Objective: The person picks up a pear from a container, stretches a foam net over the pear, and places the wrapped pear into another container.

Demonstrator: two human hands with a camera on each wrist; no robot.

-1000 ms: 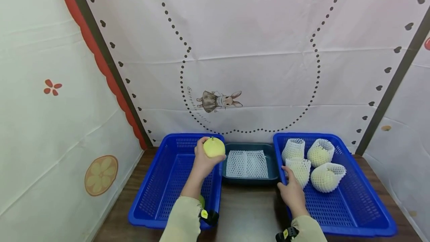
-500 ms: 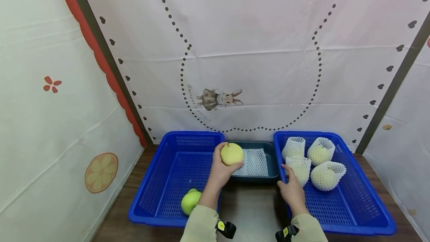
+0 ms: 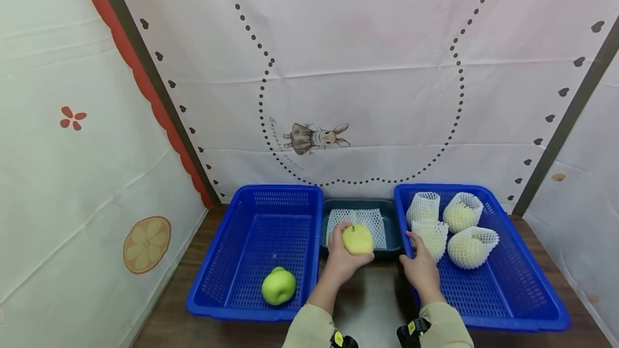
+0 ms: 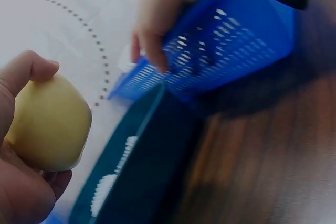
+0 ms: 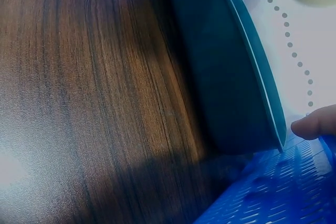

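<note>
In the head view my left hand (image 3: 344, 256) holds a pale yellow apple (image 3: 358, 239) between thumb and fingers, stem up, in front of the dark green tray (image 3: 394, 219). The left wrist view shows this apple (image 4: 50, 121) from close by. My right hand (image 3: 422, 270) grips the left rim of the right blue basket (image 3: 524, 283); some of its fingers are hidden. White foam fruit nets (image 3: 369, 219) lie flat in the tray. Several pale fruits in foam nets (image 3: 468, 248) sit in the right basket.
A green apple (image 3: 278, 286) lies near the front of the left blue basket (image 3: 242, 310). Both baskets and the tray between them stand on a dark wood-grain table (image 3: 164, 305). A white printed cloth (image 3: 377, 95) hangs close behind them.
My left hand has carried the yellow apple right and toward me, from above the left basket to before the tray, uncovering the green apple. My right hand stays at the basket rim.
</note>
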